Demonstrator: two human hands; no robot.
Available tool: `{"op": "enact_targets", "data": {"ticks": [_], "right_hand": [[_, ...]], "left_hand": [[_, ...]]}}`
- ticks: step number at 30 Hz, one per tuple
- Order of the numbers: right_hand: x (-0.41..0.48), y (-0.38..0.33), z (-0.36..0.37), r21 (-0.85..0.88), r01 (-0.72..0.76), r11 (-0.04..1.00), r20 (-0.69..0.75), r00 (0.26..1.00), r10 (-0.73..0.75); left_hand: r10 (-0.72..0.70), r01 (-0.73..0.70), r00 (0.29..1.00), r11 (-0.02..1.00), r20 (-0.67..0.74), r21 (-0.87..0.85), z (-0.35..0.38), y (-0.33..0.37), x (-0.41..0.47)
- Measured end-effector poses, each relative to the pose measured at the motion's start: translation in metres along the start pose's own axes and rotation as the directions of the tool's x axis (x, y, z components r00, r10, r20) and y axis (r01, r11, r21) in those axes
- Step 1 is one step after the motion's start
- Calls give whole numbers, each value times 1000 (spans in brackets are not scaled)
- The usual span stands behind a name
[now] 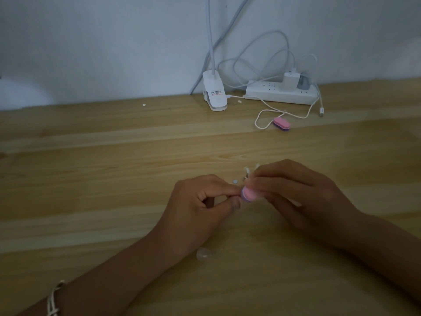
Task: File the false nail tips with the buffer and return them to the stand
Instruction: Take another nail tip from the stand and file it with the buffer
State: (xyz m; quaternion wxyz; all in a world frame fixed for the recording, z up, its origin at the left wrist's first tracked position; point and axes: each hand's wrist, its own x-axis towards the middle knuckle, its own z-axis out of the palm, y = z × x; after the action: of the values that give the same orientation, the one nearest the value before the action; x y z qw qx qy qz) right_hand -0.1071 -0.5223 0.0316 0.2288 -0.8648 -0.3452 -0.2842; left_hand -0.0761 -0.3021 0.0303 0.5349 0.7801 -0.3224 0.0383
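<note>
Pinching a small item, too blurred to identify, with thumb and forefinger of my left hand (202, 201), above the table (91, 179). One clear nail tip (205, 254) lies loose by that wrist. Pink-and-purple buffer (249, 194) touches the pinch; my right hand (296, 195) grips it, fingers curled. Stand (247, 173) just behind, blurred.

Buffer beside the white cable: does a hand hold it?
No, this buffer lies on the table, away from the left hand and right hand.
</note>
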Motion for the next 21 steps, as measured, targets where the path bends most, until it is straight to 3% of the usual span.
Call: {"op": "enact_targets", "data": {"ticks": [4,9,13,15,18,21], "right_hand": [[-1,-11,9,51,74,996,15,997,-75],[-1,3,-2,16,-11,1000,5,1000,11],[-2,-12,9,61,87,994,33,996,-89],[-1,-5,3,40,67,997,42,997,-68],[0,3,-3,-20,5,1000,-4,1000,-5],[-1,-12,7,32,67,997,-34,997,-66]], "left_hand": [[11,-10,1000,1000,18,-28,-2,0,0],[-17,17,1000,1000,-7,-15,0,-1,0],[-10,10,1000,999,3,-46,-2,-2,0],[-17,17,1000,999,2,-46,-1,-2,1],[-28,28,1000,998,-5,-56,-1,0,1],[-30,30,1000,995,4,-97,-3,-1,1]]}}
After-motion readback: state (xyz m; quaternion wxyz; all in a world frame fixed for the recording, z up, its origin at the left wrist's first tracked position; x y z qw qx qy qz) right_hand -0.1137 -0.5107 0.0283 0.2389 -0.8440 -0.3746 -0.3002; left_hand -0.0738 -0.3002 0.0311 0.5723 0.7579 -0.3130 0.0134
